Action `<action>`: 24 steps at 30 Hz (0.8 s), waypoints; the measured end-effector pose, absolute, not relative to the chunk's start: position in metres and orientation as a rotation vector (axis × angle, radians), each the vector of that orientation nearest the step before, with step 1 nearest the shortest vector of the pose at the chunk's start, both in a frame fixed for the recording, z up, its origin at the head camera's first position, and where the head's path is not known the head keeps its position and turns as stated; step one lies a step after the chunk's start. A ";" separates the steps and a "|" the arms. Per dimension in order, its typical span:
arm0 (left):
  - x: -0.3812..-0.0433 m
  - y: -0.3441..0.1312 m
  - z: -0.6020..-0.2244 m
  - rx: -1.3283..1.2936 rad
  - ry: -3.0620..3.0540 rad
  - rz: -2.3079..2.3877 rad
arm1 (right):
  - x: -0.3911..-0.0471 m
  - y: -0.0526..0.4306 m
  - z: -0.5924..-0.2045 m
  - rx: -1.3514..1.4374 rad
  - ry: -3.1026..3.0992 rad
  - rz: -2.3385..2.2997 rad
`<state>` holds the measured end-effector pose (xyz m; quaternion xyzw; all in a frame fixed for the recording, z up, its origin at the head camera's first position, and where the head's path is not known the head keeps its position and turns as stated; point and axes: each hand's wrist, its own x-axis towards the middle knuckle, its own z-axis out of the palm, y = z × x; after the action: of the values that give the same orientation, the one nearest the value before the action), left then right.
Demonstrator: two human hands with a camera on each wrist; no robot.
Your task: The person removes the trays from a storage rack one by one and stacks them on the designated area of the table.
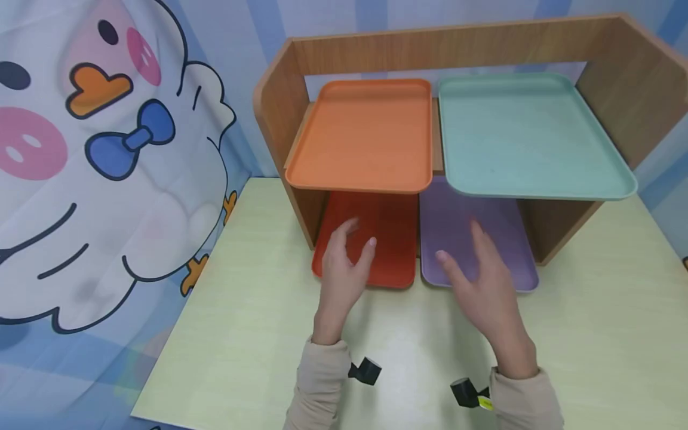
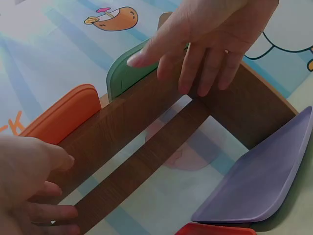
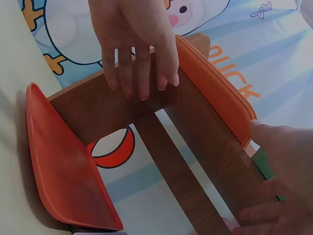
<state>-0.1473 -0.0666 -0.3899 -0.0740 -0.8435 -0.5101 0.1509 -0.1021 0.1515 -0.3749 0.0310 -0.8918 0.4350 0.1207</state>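
Observation:
Both hands hold nothing, their fingers spread and relaxed. In the head view my left hand (image 1: pixel 343 272) is in front of the red tray (image 1: pixel 395 239) on the lower level of a wooden shelf (image 1: pixel 451 48). My right hand (image 1: pixel 488 286) is likewise in front of the lower purple tray (image 1: pixel 505 239). On the upper level sit an orange tray (image 1: pixel 365 134) at left and a mint green tray (image 1: pixel 532 134) at right. Both wrist views show the left hand (image 2: pixel 32 183) and right hand (image 3: pixel 288 166) apart from each other, beside the shelf's open middle.
A pale wooden table (image 1: pixel 252 334) carries the shelf. Behind and to the left hangs a blue striped cloth (image 1: pixel 226 36) with a cartoon duck (image 1: pixel 161 221). Small black cameras (image 1: pixel 368 371) are strapped at the wrists.

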 end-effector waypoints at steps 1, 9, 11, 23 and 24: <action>-0.148 -0.068 -0.390 -0.198 -2.394 -1.489 | -0.102 0.152 -0.375 0.083 -2.573 1.297; -0.157 -0.081 -0.393 -0.122 -2.227 -1.605 | -0.105 0.153 -0.373 0.001 -2.334 1.446; -0.160 -0.085 -0.393 -0.114 -2.185 -1.640 | -0.106 0.153 -0.372 -0.025 -2.296 1.491; -0.178 -0.117 -0.396 0.031 -2.005 -1.777 | -0.107 0.157 -0.368 -0.117 -2.053 1.829; -0.180 -0.119 -0.396 0.044 -1.991 -1.787 | -0.107 0.157 -0.367 -0.124 -2.013 1.869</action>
<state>-0.1802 -0.1191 -0.3957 0.0159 -0.7239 -0.6499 0.2309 -0.1072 0.1573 -0.3665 -0.0442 -0.7181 0.6667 0.1947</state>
